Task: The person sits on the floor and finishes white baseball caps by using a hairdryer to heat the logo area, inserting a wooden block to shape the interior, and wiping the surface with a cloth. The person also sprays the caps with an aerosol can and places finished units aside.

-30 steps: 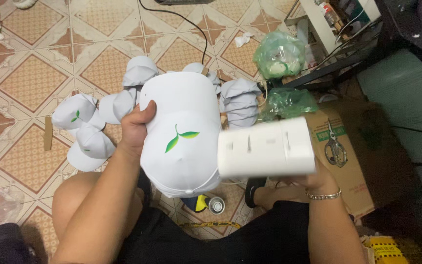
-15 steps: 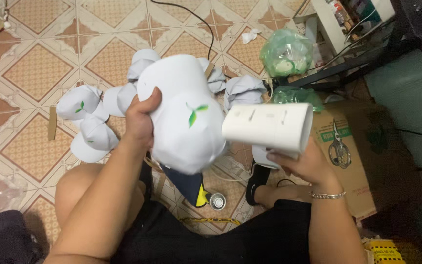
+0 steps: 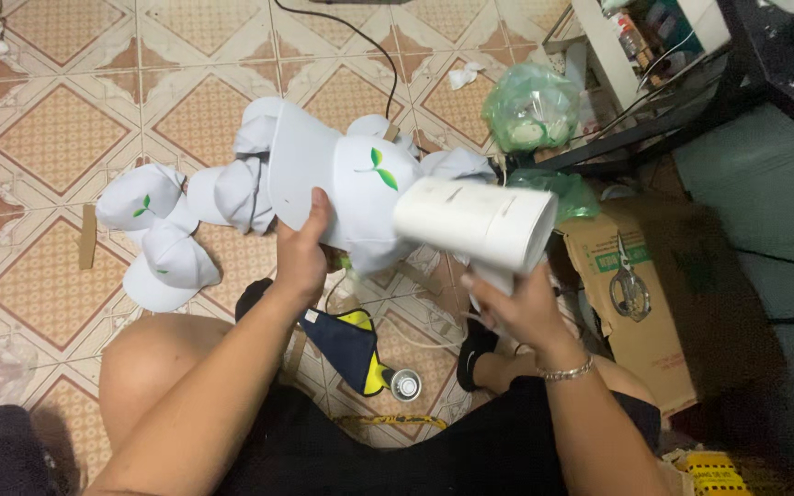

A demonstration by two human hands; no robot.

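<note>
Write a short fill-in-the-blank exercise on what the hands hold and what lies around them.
1. The left hand grips a white cap bearing a small ____ leaf emblem.
2. The right hand holds a white handheld appliance by its ____.
3. A pair of scissors lies on the ____ box.
4. More white caps lie on the tiled ____.

Missing words: green; handle; cardboard; floor

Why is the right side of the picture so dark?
Head view: light falls on the tiled floor and white cap, held by the left hand; the right edge by the cardboard box lies in deep shadow. The white dryer in the right hand looks bright, nearly washed out.
</note>
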